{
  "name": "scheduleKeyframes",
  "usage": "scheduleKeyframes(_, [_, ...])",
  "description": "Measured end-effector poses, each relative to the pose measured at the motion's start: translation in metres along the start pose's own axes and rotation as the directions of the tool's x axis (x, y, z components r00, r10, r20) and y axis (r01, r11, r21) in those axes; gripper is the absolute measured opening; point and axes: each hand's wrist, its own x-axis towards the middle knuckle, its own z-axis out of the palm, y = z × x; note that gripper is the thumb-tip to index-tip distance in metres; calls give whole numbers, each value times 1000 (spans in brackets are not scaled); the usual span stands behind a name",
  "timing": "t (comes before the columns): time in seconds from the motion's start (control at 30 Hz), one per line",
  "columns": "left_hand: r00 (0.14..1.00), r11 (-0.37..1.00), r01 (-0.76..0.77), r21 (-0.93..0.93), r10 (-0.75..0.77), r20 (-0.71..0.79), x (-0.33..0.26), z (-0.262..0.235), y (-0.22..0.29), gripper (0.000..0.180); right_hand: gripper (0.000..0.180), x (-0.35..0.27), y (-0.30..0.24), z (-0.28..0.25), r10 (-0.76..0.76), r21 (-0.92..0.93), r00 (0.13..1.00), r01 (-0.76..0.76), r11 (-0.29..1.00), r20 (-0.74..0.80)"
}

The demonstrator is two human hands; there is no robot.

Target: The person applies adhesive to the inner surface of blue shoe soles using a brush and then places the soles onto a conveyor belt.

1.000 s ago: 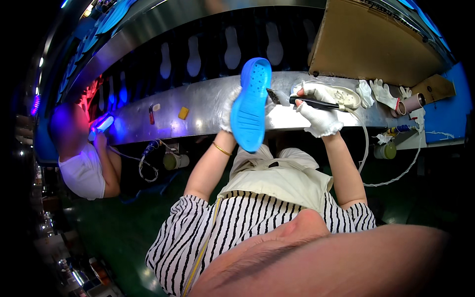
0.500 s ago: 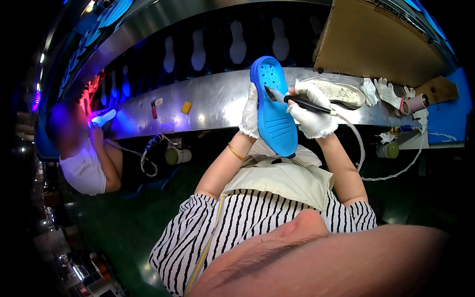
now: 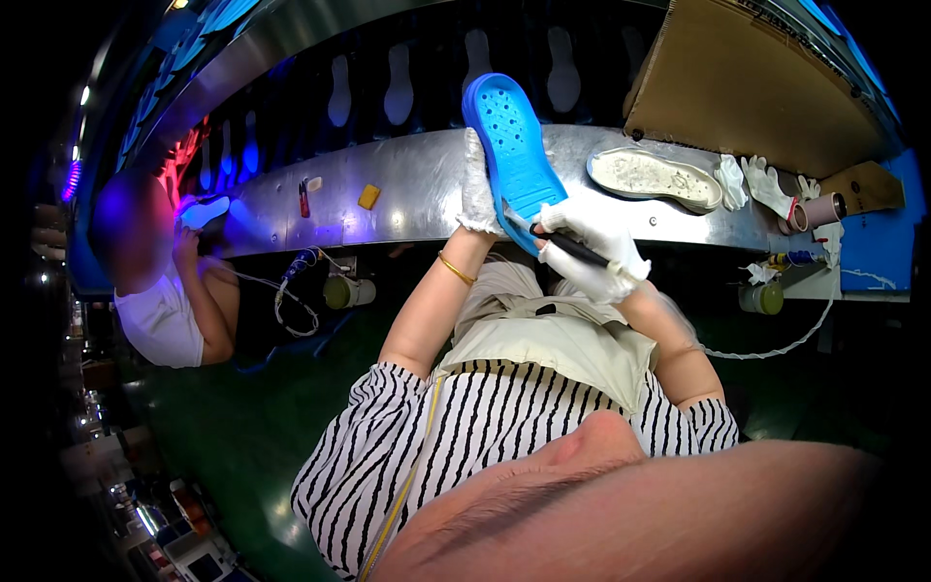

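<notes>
Gloved hands [image 3: 593, 233], left [image 3: 477, 194] part-hidden behind blue sole [image 3: 512, 145], brush [image 3: 579, 249]

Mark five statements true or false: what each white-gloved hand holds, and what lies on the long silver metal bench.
1. The white-gloved left hand holds a bright blue, rimmed shoe sole. True.
2. The white-gloved right hand is empty. False: the right hand grips a slim, black-handled tool.
3. A speckled, off-white shoe sole lies on the long silver metal bench. True.
4. A small yellow block lies right of the off-white sole. False: the yellow block lies left of both soles.
5. A large brown cardboard sheet stands beyond the off-white sole. True.
</notes>
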Motion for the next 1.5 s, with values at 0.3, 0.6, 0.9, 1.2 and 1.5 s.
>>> scheduleKeyframes(0.3, [996,985,-25,-169,39,82,-18,28,-13,97,15,3,21,-25,420,301,891,-359,883,-169])
scheduleKeyframes(0.6, [981,996,-82,-25,85,172,1,16,-18,83,13,-12,6,-1,288,446,957,-238,863,-47])
scheduleKeyframes(0.9, [968,985,-170,-25,172,185,-6,28,-5,93,12,-12,9,9,165,268,979,-129,955,-118])
scheduleKeyframes(1.2, [963,994,-96,-57,108,247,-5,30,9,89,14,-8,20,-5,274,308,962,-260,915,0])
scheduleKeyframes(1.5, [977,994,-6,-111,30,212,0,25,25,80,11,4,16,-20,195,126,975,-207,970,106])
